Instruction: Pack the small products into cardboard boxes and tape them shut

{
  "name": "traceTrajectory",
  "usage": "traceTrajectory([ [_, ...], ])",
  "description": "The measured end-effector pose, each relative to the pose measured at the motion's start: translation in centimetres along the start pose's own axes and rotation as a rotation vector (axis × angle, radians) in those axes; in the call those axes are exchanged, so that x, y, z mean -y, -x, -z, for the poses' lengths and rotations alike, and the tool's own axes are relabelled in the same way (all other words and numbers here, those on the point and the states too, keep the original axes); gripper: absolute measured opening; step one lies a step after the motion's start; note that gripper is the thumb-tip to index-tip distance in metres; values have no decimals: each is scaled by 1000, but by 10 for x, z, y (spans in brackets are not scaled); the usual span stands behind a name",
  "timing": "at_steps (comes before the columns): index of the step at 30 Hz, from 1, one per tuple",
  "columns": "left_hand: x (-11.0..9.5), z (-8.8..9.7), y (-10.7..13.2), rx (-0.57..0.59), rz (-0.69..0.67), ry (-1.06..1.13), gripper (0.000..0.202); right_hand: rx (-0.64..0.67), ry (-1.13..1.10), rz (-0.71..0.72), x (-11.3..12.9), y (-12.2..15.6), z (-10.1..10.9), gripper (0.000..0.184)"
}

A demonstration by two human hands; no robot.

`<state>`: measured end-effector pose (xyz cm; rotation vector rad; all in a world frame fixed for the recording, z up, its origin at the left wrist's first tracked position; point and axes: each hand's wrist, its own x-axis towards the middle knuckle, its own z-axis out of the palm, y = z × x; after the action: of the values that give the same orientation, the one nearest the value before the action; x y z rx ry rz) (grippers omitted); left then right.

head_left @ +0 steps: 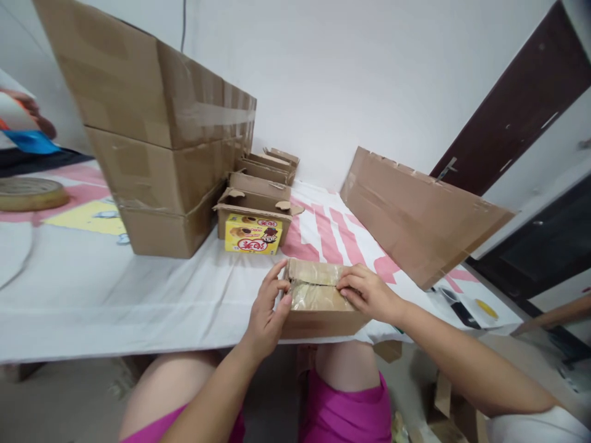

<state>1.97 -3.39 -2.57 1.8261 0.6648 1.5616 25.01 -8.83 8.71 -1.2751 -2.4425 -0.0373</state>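
A small cardboard box sits at the front edge of the table before me, with clear tape across its top. Along the top, a narrow flap leaves a dark slit beside the taped panel. My left hand is closed on the box's left end, thumb and fingers at its upper corner. With bent fingers pressed together, my right hand grips the flap's edge at the right end. Just beyond stands a yellow printed carton, leaning against an open cardboard box.
Taped boxes are stacked high at the left. More open boxes line up behind the carton. A large cardboard panel stands at the right. A tape roll lies far left, near another person's hand. A phone-like dark object lies right.
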Motion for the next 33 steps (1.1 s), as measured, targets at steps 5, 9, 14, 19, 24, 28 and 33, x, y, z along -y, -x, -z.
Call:
traceTrajectory([
  [5,10,-2,-5,19,-45,-23,13,61,-187,-220,-16,-10,-8,17],
  [9,11,-7,-9,-43,-90,-19,15,151,-347,-455,-23,-27,-12,37],
  [14,11,-10,-9,-71,-123,-25,18,165,-275,-479,-22,-41,-15,30],
  [19,12,-9,-8,-58,-126,-21,18,193,-281,-461,-20,-41,-18,19],
  [24,11,-8,-9,-53,-130,-17,19,92,-135,-277,-27,-42,-17,28],
  [28,11,-8,-9,-52,-132,-14,18,145,39,81,-34,-46,-8,29],
  [33,12,-7,-9,-50,-131,-22,18,174,97,258,-35,-48,0,25],
])
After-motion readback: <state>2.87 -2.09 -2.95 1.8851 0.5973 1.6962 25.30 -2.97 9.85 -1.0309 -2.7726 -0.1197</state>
